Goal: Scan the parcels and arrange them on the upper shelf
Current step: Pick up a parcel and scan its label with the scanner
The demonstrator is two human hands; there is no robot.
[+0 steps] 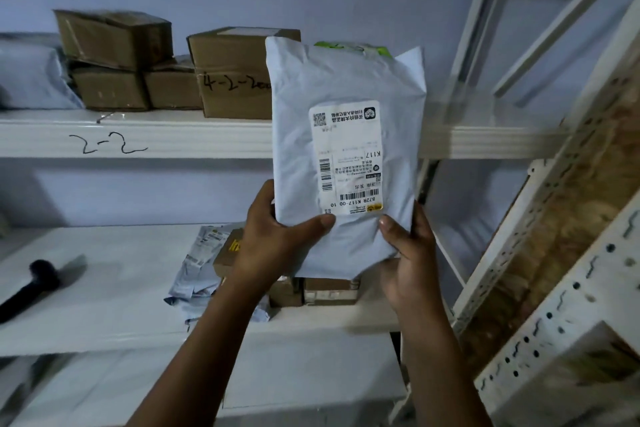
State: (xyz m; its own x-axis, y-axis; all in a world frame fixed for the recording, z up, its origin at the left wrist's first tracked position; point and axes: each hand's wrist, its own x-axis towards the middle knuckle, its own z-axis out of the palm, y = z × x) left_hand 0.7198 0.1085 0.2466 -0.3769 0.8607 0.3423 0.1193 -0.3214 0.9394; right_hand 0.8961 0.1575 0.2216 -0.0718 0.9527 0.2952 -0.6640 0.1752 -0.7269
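Both hands hold one parcel: the left hand and right hand each pinch the bottom edge of a pale grey mailer bag, thumbs on its front. The bag stands upright above them, in front of the upper shelf.

The risks are my judgement. The bag is soft and gripped only at its lower end, so its top could fold over or slide out of the thumbs on the way up. It could also catch the shelf lip or nudge the cardboard box above the left hand. The black scanner lies well left of the left hand, and whether this parcel has been scanned cannot be told.

The bag's label is upside down and reads "K117" and "872R K117-00 10". The shelf lip is marked "2-2", and the box's writing starts "4-2-2".
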